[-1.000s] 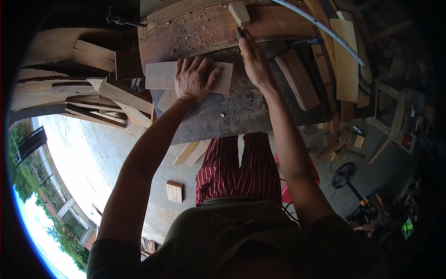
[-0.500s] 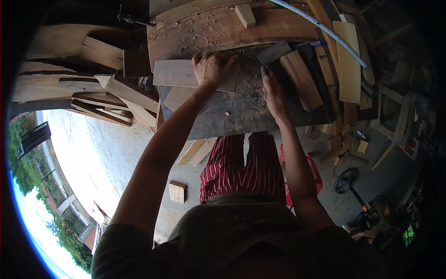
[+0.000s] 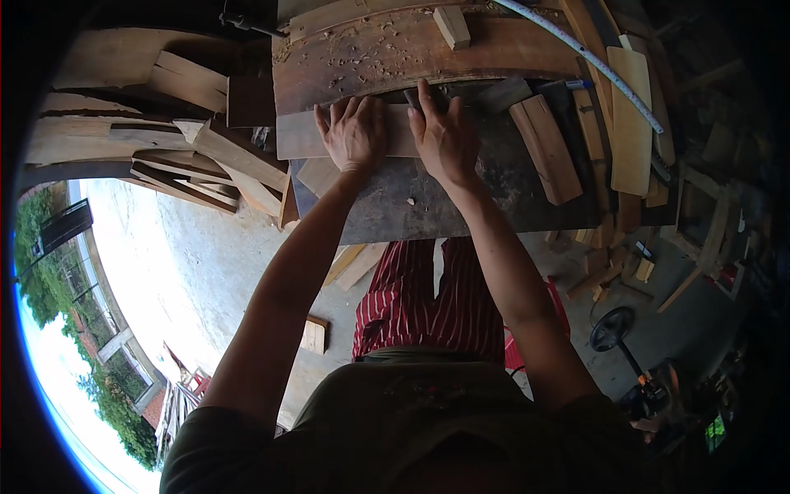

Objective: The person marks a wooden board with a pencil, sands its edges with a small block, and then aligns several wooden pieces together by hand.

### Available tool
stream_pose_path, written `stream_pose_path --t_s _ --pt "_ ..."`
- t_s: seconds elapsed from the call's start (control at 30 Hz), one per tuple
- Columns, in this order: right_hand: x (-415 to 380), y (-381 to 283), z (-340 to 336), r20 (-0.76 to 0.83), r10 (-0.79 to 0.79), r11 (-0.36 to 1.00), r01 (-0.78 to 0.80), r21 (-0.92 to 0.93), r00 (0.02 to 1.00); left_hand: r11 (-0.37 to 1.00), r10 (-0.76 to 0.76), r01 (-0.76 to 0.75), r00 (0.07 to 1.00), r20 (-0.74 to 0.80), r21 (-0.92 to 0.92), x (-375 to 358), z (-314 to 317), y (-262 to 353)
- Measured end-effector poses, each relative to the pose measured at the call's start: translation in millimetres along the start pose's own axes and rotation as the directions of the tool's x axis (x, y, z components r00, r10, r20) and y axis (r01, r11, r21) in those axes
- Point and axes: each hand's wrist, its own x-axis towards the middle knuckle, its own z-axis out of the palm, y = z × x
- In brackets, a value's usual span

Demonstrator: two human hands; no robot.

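Note:
A thin wooden board (image 3: pixel 300 136) lies across the worktable (image 3: pixel 378 206), near its left end. My left hand (image 3: pixel 355 138) rests palm down on the board, fingers spread and their tips toward its far edge. Beside it, my right hand (image 3: pixel 447 142) is over the board's right end. A small dark flat piece (image 3: pixel 412 99) shows between its thumb and stretched index finger; the rest is hidden under the hand. Another short piece of wood (image 3: pixel 318 176) pokes out from beneath the board on the near side.
Wood shavings (image 3: pixel 346 49) cover a broad plank behind the board. A thick wood block (image 3: pixel 546 148), a grey block (image 3: pixel 504 95) and a pale strip (image 3: pixel 629 119) lie to the right. A curved white pipe (image 3: pixel 588 58) crosses there. Stacked lumber (image 3: pixel 189 82) stands at left.
My right hand has moved left and forward with the dark piece, from the bare tabletop to the board's right end. My left hand's fingers have spread on the board.

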Motion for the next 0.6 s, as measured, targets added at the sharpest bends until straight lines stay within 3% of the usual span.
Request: stream_pose_path --t_s 0.13,0.23,0.27,0.3,0.37,0.4,0.43,0.47,0.5,0.57,0.6 --pt "-17.5 -7.4 -17.6 0.161 -0.065 0.998 0.065 0.009 0.985 0.998 -0.038 0.038 0.999 -0.006 -0.056 2.5 -1.8 0.5" --pt "14.8 0.4 -3.6 0.257 0.127 0.991 -0.133 0.003 0.958 0.996 -0.043 0.040 0.999 -0.027 -0.085 -5.0 -4.6 2.3" --pt "37.4 13.7 13.0 0.436 0.223 0.957 -0.280 0.070 0.872 0.993 -0.031 0.024 0.998 -0.055 -0.113 -2.9 -2.2 2.4" --pt "47.0 9.6 -1.7 0.557 0.260 0.947 -0.321 0.013 0.789 0.990 -0.008 -0.003 0.997 -0.081 -0.138 1.7 -0.4 -0.2" --pt "25.6 58.4 44.1 0.526 0.064 0.862 -0.313 0.399 0.848 0.982 0.076 -0.095 0.990 -0.118 -0.162 0.9 -0.6 -2.9" --pt "25.7 58.9 24.7 0.522 0.067 0.869 -0.306 0.388 0.850 0.975 0.139 -0.154 0.985 -0.103 -0.161 2.3 -2.7 -2.9" --pt "20.3 52.3 -6.0 0.681 0.182 0.593 -0.632 0.499 0.709 0.964 0.202 -0.212 0.976 -0.080 -0.158 0.7 -4.9 -2.5" --pt "14.7 45.9 -24.1 0.830 0.199 0.204 -0.851 0.485 0.521 0.959 0.224 -0.238 0.969 -0.099 -0.157 2.3 -6.5 -1.9" --pt "8.8 44.5 -26.1 0.830 0.203 0.198 -0.852 0.484 0.519 0.957 0.229 -0.242 0.969 -0.094 -0.158 3.3 -7.7 -2.8" --pt "2.4 44.1 -30.5 0.847 0.206 0.014 -0.866 0.499 0.491 0.959 0.219 -0.240 0.965 -0.142 -0.151 9.7 -8.4 0.7" --pt "-1.5 42.4 -33.5 0.797 0.158 0.037 -0.810 0.586 0.583 0.957 0.222 -0.259 0.945 -0.242 -0.133 11.9 -17.7 9.8"
